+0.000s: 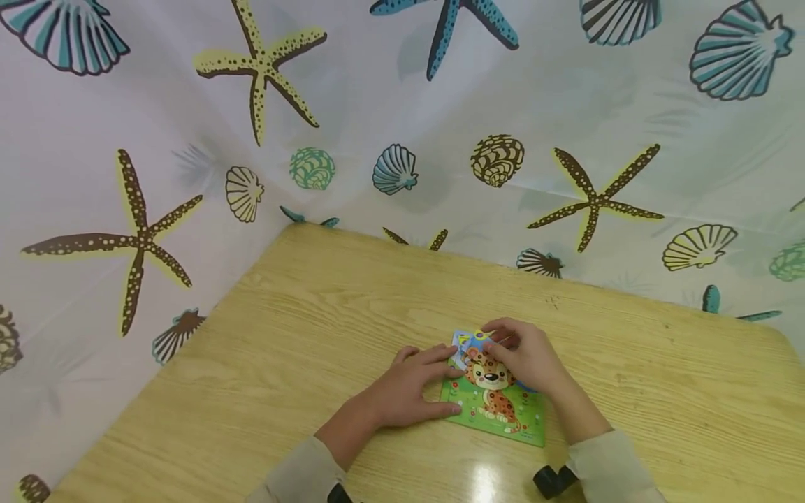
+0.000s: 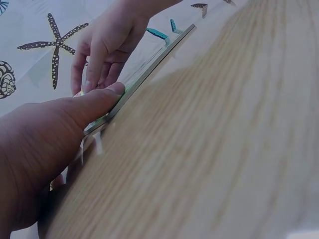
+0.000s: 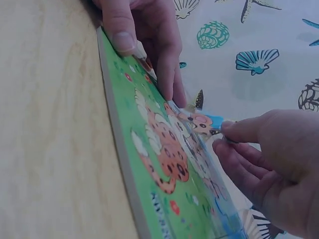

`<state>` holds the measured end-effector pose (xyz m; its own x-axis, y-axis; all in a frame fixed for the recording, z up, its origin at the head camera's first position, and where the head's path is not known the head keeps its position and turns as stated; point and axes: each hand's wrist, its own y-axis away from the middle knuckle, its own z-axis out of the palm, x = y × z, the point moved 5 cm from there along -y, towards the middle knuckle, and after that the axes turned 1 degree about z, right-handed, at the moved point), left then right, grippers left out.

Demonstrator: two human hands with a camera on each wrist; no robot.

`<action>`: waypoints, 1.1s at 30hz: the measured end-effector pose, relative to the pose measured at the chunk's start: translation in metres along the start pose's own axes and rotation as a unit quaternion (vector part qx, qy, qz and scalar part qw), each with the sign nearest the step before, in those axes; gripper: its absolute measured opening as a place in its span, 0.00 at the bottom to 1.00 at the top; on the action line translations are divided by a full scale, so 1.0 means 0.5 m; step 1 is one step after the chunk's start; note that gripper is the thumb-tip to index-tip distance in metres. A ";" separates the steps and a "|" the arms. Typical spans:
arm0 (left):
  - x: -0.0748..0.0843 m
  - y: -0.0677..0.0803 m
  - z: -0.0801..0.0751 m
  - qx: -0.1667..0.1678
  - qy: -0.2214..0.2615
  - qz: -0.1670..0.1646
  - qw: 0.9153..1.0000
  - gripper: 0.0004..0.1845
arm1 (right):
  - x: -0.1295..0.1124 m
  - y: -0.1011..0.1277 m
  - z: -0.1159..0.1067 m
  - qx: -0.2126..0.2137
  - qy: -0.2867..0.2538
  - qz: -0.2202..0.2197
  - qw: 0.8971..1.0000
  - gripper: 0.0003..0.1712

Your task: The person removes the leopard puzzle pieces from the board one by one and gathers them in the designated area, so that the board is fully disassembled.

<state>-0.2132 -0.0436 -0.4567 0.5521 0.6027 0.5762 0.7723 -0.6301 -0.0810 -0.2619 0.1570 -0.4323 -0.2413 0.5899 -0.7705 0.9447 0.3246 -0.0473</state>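
Observation:
A flat picture puzzle (image 1: pixel 531 419) of a spotted leopard cub on green grass lies on the table. My left hand (image 1: pixel 411 388) rests at its left side, thumb on the lower left edge and fingers near the upper left corner. In the left wrist view, the left thumb (image 2: pixel 102 102) lies against the board's edge. At the top of the board, my right hand (image 1: pixel 528 353) pinches a small puzzle piece (image 3: pixel 202 122) between thumb and fingertips. That piece shows an ear and some blue, and is tilted up from the board. Part of the upper picture is hidden by the hands.
The wooden table (image 1: pixel 314 314) extends around the puzzle on all sides. A white cloth (image 1: pixel 352 105) printed with starfish and shells hangs along the table's back and left edges. Dark straps (image 1: pixel 555 480) sit at the wrists.

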 end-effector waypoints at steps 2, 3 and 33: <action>-0.001 0.001 0.005 -0.001 0.002 0.001 1.000 0.30 | 0.012 0.010 -0.002 0.004 -0.043 0.026 0.999 0.18; -0.001 0.001 0.008 -0.003 0.003 0.001 1.000 0.30 | 0.017 0.016 -0.003 0.003 -0.068 0.037 0.997 0.19; -0.003 -0.006 0.002 0.005 -0.019 0.011 1.000 0.30 | 0.101 0.107 -0.117 -0.001 -0.156 0.170 0.973 0.25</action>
<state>-0.2161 -0.0420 -0.4579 0.5800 0.6076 0.5426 0.7634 -0.6379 -0.1017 -0.2366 0.2472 -0.4367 0.1653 0.4107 -0.8966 0.9577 0.1504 0.2455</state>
